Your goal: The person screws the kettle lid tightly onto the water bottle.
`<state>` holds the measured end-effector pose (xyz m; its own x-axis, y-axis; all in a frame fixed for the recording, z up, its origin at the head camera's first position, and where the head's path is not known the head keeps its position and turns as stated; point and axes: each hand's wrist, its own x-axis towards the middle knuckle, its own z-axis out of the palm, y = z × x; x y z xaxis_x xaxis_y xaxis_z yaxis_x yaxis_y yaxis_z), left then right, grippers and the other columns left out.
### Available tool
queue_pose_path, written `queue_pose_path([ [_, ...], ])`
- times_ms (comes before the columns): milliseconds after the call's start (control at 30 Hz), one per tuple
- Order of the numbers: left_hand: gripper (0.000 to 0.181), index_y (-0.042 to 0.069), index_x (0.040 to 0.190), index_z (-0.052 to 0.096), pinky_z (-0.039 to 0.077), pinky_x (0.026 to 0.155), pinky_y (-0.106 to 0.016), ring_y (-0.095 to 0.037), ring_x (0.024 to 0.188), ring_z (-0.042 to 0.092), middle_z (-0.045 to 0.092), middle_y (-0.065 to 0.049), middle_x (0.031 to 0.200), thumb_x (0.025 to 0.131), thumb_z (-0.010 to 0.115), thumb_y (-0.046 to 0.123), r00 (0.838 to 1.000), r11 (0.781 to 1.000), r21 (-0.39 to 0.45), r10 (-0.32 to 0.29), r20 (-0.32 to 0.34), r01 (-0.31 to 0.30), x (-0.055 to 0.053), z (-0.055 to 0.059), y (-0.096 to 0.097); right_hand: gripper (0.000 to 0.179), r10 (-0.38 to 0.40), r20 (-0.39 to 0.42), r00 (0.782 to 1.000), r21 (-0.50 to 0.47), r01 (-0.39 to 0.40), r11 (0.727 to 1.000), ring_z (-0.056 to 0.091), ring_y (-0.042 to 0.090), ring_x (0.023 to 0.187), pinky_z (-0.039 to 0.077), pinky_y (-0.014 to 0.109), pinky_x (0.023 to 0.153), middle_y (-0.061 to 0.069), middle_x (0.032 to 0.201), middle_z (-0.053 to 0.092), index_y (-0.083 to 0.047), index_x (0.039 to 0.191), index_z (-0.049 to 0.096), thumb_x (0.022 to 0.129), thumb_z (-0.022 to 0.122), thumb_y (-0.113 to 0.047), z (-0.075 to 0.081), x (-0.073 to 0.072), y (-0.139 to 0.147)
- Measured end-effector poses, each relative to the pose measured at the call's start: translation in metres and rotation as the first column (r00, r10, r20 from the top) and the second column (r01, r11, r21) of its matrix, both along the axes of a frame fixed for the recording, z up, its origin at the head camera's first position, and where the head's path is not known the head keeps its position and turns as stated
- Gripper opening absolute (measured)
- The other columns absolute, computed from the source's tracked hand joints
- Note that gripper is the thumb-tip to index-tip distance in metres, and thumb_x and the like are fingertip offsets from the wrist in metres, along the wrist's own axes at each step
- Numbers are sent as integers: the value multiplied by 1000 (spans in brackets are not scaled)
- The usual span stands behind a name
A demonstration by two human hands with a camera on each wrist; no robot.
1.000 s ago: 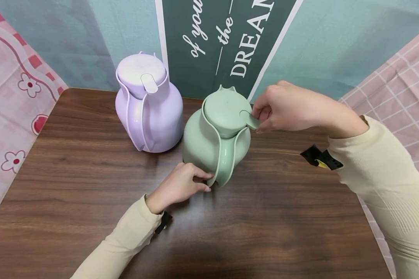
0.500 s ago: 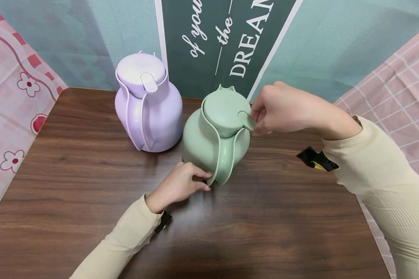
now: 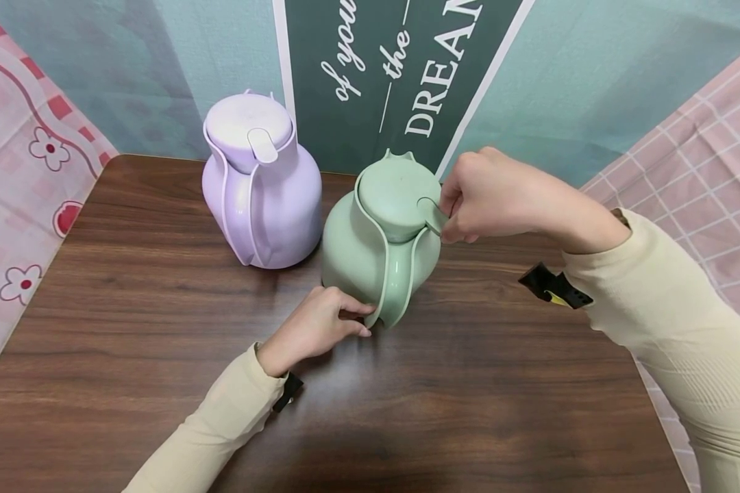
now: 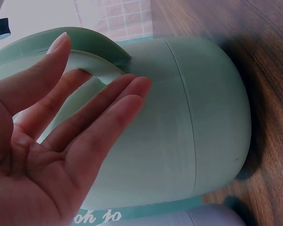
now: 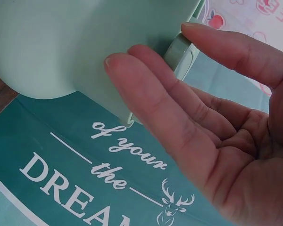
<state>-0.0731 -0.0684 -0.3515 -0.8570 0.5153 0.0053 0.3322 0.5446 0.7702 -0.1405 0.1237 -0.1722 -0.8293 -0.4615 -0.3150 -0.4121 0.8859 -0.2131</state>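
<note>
A pale green thermos jug [image 3: 351,239] stands upright on the table in the head view. My right hand [image 3: 499,195] pinches the lever [image 3: 433,214] of its round lid [image 3: 397,192] between thumb and fingers. The lever points to the right of the handle [image 3: 397,281]. Near the handle's lower end, my left hand [image 3: 321,322] holds the handle's edge between thumb and index finger. The left wrist view shows the other fingers [image 4: 104,127] lying straight along the jug's body. In the right wrist view the thumb [image 5: 236,52] touches the lever and the lower fingers extend past it.
A lilac thermos jug [image 3: 290,205] of the same shape stands to the left, its lid lever lined up with its handle. Behind both hangs a green cloth [image 3: 345,123] with white lettering. Patterned cloths flank the wooden table [image 3: 469,397].
My right hand has shifted slightly left and toward me, turning the lid's lever clockwise, closer to the handle. The left hand and the lilac jug stay in place.
</note>
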Motion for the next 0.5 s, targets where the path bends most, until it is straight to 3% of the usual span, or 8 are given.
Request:
queue_pose_path([
  [500,26,12,98,73,47,80,-31,-11,89,62,69,3,93,72,76,16,1000,1000,-14,4,7,-4,1,2,1,8,-103,65,993,-40,106,994,62,10,51,47,27,60,0,53,63,-7,59,63,67,63,-8,0,7,-5],
])
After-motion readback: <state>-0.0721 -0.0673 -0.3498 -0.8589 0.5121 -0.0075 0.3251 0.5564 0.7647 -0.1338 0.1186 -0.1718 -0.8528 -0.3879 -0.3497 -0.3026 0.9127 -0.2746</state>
